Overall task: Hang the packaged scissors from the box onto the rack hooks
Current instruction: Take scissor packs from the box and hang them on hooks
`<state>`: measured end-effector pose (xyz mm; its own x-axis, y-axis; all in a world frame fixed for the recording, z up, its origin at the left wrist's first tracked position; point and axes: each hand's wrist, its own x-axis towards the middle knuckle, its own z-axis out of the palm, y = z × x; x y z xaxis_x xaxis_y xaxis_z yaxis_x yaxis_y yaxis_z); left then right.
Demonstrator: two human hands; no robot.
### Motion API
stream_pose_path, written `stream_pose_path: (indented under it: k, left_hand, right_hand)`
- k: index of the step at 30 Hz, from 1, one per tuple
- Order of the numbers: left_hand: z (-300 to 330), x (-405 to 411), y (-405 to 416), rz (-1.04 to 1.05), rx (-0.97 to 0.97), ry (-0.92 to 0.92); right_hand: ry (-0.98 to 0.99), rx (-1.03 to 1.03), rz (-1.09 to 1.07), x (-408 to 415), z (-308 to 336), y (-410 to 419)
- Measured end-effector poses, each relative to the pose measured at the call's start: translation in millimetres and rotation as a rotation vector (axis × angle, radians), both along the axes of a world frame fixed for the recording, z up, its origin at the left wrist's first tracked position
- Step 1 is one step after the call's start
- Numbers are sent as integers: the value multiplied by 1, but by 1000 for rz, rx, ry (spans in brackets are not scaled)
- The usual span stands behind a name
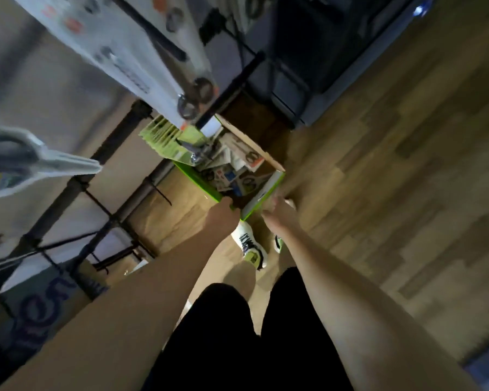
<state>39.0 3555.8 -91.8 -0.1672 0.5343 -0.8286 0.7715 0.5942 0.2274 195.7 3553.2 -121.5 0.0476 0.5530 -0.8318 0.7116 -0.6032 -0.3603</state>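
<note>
Many packaged scissors [239,167] lie loose in a green box [266,190] on the wooden floor [378,165], just beyond both hands. The left hand [222,214] is at the box's near corner, fingers seeming to curl over the green rim; the blur leaves it unclear whether they truly clamp it. The right hand [275,211] sits just beside the near right wall, fingers hidden behind the box edge, so I cannot tell if it holds anything.

The step in hand looks like steadying or shifting the box before picking a pack. To do it well, I would keep the left hand holding the rim and send the right hand over the wall into the heap, taking a single pack by its card top so the hanging hole stays free.

Above and to the left of the hands stands the dark rack [119,176], with hanging packs [124,60] close to the camera. Below the hands are the person's white shoes [250,244].
</note>
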Motion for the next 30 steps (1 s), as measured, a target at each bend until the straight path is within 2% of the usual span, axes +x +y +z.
stream_pose_path:
  k: [5,9,19,21,24,27,30]
  left_hand:
    - [-81,8,21,-78,-21,33]
    - [-151,5,37,-24,-23,63]
    - [-351,-14,74,-87,60,91]
    - [-384,-18,83,-168,113,119]
    - [-425,-22,99,-455,309,214]
    - [-455,-15,121,-614,426,218]
    - [-483,-13,134,-727,421,237]
  right_hand:
    - [23,-1,-97,1,-78,-3]
    - [48,-6,-161,-4,-147,4]
    - [101,85,-137,-27,-330,50]
    - [114,121,-100,-30,-359,60]
    - [117,121,-109,-35,-399,77]
    - [124,64,-272,-38,-438,90]
    - [114,-10,-376,-38,-472,96]
